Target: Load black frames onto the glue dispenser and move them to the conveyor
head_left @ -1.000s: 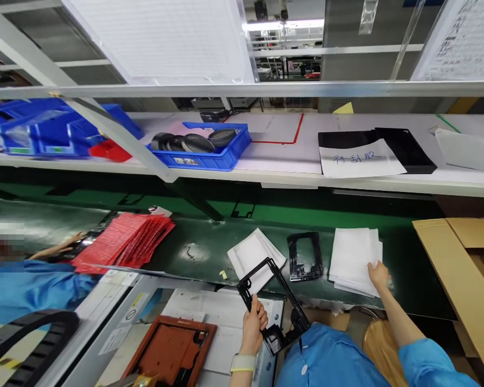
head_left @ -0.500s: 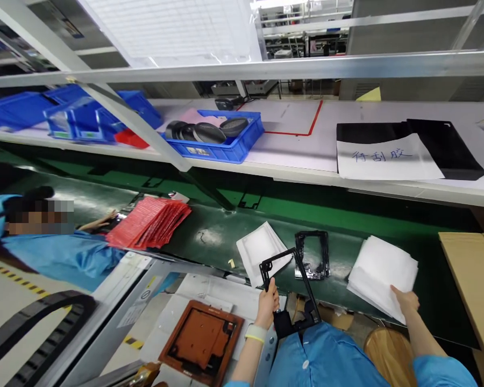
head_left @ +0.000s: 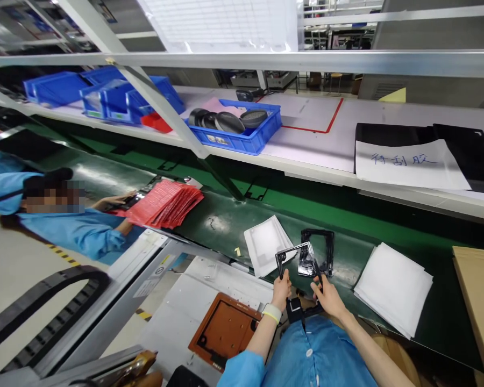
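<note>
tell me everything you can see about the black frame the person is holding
The black frame is an open rectangle with thin bars, apparently plastic, shiny along its far edge, with a blockier near corner. It is held tilted, close to the blue garment, its far end overlapping the white sheets in view. The left-hand grip holds one side, the right-hand grip the other. Whether it touches the garment is unclear.

left hand curled, right hand apparently pinching, forearms converging
</note>
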`<state>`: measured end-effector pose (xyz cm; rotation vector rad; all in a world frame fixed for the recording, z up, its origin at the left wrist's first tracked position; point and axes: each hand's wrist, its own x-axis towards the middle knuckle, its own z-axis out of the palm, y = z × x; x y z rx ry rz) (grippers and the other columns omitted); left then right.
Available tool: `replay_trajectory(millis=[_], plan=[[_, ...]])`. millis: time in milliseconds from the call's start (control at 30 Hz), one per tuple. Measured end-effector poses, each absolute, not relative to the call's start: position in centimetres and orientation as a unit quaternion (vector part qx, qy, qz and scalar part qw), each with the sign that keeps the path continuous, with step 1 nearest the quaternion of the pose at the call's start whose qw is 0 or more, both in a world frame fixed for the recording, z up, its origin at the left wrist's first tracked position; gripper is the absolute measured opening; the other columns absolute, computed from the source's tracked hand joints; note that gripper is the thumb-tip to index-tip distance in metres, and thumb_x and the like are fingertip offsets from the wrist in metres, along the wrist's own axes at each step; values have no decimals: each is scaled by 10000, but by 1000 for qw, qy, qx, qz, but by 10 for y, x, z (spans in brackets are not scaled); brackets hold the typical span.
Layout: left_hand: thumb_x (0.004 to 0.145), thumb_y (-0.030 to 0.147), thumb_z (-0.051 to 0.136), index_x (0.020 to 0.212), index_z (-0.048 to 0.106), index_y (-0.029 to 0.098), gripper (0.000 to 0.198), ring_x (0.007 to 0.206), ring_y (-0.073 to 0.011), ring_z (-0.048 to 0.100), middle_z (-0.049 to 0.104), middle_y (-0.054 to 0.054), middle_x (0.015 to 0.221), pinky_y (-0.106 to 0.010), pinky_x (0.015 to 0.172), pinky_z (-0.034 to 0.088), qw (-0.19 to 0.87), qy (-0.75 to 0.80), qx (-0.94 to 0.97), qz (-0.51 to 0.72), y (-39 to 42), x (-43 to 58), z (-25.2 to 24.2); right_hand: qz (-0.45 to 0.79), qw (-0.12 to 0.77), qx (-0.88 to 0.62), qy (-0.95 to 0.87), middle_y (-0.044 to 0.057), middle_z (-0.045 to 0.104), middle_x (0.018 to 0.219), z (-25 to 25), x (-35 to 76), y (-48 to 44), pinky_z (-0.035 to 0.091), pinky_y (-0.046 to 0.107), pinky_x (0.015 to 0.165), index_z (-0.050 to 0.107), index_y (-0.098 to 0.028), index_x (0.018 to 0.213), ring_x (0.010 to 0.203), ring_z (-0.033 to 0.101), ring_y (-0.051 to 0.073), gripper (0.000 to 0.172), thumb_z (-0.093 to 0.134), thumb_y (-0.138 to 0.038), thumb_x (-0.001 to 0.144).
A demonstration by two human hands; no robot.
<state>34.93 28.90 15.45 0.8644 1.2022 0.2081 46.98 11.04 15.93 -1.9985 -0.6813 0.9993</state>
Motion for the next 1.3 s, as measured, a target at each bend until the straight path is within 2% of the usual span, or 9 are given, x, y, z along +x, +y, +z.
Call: replay_trajectory(millis=[100,167,300,467,700,933,1067,1200,1300], plan=[[719,848,701,1047,550,177,762,699,-151,600,674,-49,879,-305,681,473,703,529,464,102,290,330,139,353,345,-839,-232,64,716,837,137,481,124,503,311,793,538,-203,1060,778,719,212,401,259,-485,1113],[852,691,654,1203,563,151,650,948,-221,675,708,-143,1124,-364,889,515,630,524,565,98,295,305,127,345,317,-861,-197,76,728,867,120,505,131,504,298,803,532,-192,1078,799,723,202,356,238,-390,1111],[978,365,490,1209,619,101,374,1138,-322,636,681,-203,1212,-474,1056,471,400,516,754,68,309,242,109,307,241,-909,-145,165,747,1048,98,551,153,506,339,940,569,-137,1136,1034,730,250,387,213,-280,1087],[987,221,433,1385,634,46,478,1336,-386,531,616,-222,1407,-522,1138,420,169,519,838,0,326,184,104,275,141,-946,-104,245,722,1105,90,564,175,536,447,952,617,-81,1215,1106,722,354,469,268,-370,1096],[924,159,518,1584,532,70,666,1579,-427,335,399,-238,1683,-555,1313,231,109,495,856,-102,345,146,96,166,84,-971,-149,223,618,1311,97,552,178,554,528,967,587,-96,1340,1172,685,383,477,358,-436,1095],[1050,257,354,1382,692,48,517,1613,-453,278,398,-265,1674,-609,1337,163,112,466,872,-99,360,143,81,75,53,-976,-197,193,615,1237,102,547,165,540,474,889,621,-112,1380,1119,654,360,484,447,-423,1052],[1032,273,412,1307,725,40,477,1591,-446,317,486,-261,1607,-628,1343,128,116,437,886,-101,373,149,86,-38,129,-945,-299,176,633,1217,125,521,172,447,446,972,640,-127,1334,1144,581,327,422,425,-342,1041],[1042,292,418,1136,770,19,455,1385,-392,529,670,-268,1323,-550,1330,210,86,424,901,-36,376,150,116,86,221,-835,-497,133,677,1137,137,452,199,396,419,1019,707,-153,1103,1101,553,274,334,395,-260,1051],[1085,331,351,994,788,87,509,1176,-328,612,734,-211,1042,-489,1251,330,113,436,893,2,363,144,144,210,186,-712,-644,125,674,1152,129,378,221,393,413,1055,717,-160,1127,1129,532,265,284,464,-184,1002]])
